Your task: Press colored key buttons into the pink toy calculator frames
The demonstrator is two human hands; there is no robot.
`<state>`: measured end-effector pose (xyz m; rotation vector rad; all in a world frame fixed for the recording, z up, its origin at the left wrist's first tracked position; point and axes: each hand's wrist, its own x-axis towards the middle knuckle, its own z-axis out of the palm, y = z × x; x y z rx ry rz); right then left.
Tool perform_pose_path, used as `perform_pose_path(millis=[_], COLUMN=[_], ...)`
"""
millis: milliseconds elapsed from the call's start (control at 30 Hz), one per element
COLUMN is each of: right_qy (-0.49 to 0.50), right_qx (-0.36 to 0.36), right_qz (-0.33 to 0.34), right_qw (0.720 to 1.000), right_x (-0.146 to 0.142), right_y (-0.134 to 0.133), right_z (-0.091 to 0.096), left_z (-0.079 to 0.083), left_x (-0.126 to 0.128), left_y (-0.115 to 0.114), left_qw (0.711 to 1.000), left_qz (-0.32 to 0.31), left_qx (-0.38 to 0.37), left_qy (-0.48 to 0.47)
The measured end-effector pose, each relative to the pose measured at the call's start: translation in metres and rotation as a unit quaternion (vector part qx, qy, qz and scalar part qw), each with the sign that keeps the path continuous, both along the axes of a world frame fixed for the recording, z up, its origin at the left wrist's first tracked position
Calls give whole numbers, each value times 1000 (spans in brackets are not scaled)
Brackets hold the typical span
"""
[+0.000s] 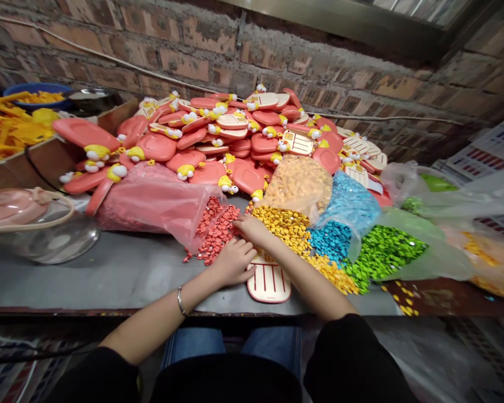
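Note:
A cream-and-red toy abacus frame (270, 281) lies flat on the grey table (109, 274) in front of me. My left hand (232, 261) rests curled on its left edge, holding it down. My right hand (252, 228) reaches over the frame's top to the heap of small red beads (214, 229), fingers pinched among them; what they hold is too small to make out. Yellow beads (289, 226) lie just right of that hand.
Blue beads (331, 238) and green beads (382, 249) spill from plastic bags to the right. A large pile of pink toy frames (235, 140) fills the back against a brick wall. A glass bowl (46, 235) sits left; yellow parts (8, 126) far left.

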<state>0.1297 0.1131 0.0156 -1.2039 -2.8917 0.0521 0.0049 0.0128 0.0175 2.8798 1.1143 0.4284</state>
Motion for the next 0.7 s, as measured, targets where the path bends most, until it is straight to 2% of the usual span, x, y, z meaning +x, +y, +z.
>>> perform_pose_path(millis=[267,400,467,533,600,700], right_qy=[69,184,281,384,466,531], right_qx=[-36,-71,-67,-69,-96,-153], right_qz=[21,-12,-34,-55,-88,-141], right_qw=[997,980,957,919,875,822], right_x=[8,13,23,37,54,74], right_y=[1,2,-1,-6,-15,-29], right_z=[-15,-13,-8,-4,-1,-5], left_z=[-4,-9,-12,-15,-17,-16], left_x=[5,3,2,0,-1,-2], left_y=[-11,-10,-7,-5,-5,-5], left_qw=[996,996,997,997,996,995], left_qz=[-66,-57,-41,-22,-12,-16], left_qx=[-60,-70,-69,-73,-82,-92], left_qy=[-11,3,15,24,27,37])
